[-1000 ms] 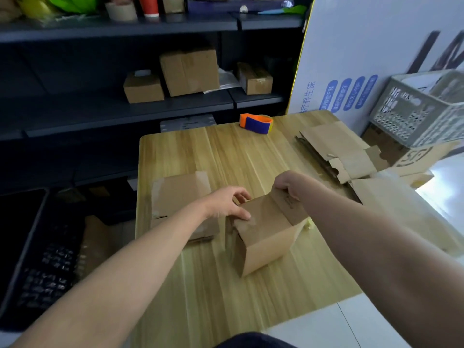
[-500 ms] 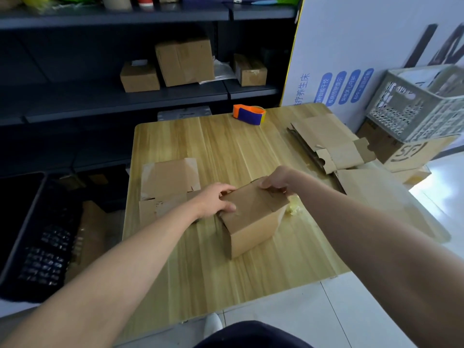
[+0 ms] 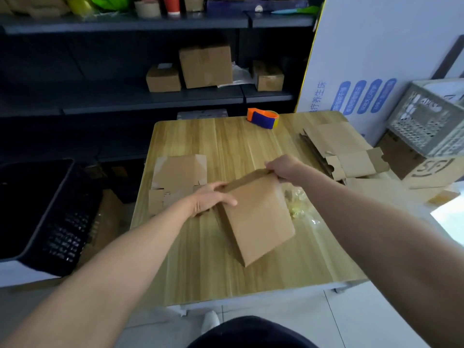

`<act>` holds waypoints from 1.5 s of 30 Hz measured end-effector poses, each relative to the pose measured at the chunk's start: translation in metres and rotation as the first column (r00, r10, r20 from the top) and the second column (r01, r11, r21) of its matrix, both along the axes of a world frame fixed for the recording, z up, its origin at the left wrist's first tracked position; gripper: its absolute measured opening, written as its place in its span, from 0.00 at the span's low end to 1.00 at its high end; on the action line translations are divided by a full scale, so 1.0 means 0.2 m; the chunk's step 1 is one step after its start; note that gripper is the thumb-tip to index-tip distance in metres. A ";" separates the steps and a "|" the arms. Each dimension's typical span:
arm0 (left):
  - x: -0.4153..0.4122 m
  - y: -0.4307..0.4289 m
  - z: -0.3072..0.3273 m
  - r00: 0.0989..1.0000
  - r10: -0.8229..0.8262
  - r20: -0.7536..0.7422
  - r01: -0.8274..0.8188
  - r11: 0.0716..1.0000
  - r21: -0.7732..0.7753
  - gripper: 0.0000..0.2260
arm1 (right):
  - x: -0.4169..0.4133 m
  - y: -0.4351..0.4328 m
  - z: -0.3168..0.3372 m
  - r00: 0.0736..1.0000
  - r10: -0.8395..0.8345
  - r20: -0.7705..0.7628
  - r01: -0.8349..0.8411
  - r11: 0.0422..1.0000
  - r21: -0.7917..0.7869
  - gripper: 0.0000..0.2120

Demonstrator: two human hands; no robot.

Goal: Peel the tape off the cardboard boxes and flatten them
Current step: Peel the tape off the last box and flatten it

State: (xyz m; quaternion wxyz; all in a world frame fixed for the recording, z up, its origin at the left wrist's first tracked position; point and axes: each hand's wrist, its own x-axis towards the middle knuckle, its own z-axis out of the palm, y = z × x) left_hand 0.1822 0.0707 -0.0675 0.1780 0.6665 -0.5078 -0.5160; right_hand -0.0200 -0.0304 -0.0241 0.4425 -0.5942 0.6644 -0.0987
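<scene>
Cardboard box (image 3: 261, 217) at middle of table (image 3: 200, 272), nearly collapsed, tilted — likely being squashed flat. Left hand (image 3: 213, 197) curls round its far left corner, right hand (image 3: 283, 168) pinches far right corner, steadying both ends. Crumpled tape (image 3: 298, 205) just beside, toward right edge.

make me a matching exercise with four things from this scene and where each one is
Things:
1. tape dispenser
2. cardboard box
3. grey crate
4. crumpled tape

Places:
A. gripped at its top edge by the left hand and right hand
B. on the table, just right of the held box
C. at the table's far edge
D. beyond the table's right side, on a printed carton

Pairs: 1-C, 2-A, 3-D, 4-B
</scene>
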 end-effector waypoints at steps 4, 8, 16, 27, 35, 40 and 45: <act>0.08 -0.01 0.00 0.872 0.402 -0.280 -0.329 0.904 0.273 0.28 | -0.11 -0.02 0.09 0.977 0.195 0.080 -0.206 0.965 0.164 0.29; 0.08 -0.07 -0.02 0.743 0.574 -0.344 -0.390 0.789 0.474 0.24 | -0.18 -0.04 0.08 0.970 0.176 0.168 -0.214 0.945 0.246 0.30; -0.03 -0.16 -0.09 0.800 0.572 -0.182 -0.423 0.753 0.505 0.15 | -0.23 -0.07 0.13 0.945 -0.104 0.310 0.027 0.970 0.243 0.20; -0.08 -0.21 0.01 0.836 0.547 -0.041 -0.540 0.809 -0.231 0.09 | -0.09 -0.12 0.00 0.962 -0.262 0.083 0.232 0.936 0.266 0.33; -0.18 -0.09 -0.01 0.936 0.007 0.353 0.126 0.928 -0.351 0.11 | 0.00 -0.10 -0.20 0.955 -0.297 0.009 0.287 0.931 0.224 0.30; -0.20 -0.08 -0.03 0.885 -0.004 0.466 0.208 0.898 -0.387 0.08 | -0.02 -0.10 -0.21 0.978 -0.205 0.047 0.178 0.927 0.331 0.27; -0.24 -0.10 -0.03 0.875 -0.029 0.483 0.219 0.914 -0.342 0.09 | -0.05 -0.10 -0.15 0.977 0.214 -0.016 -0.182 0.868 0.462 0.24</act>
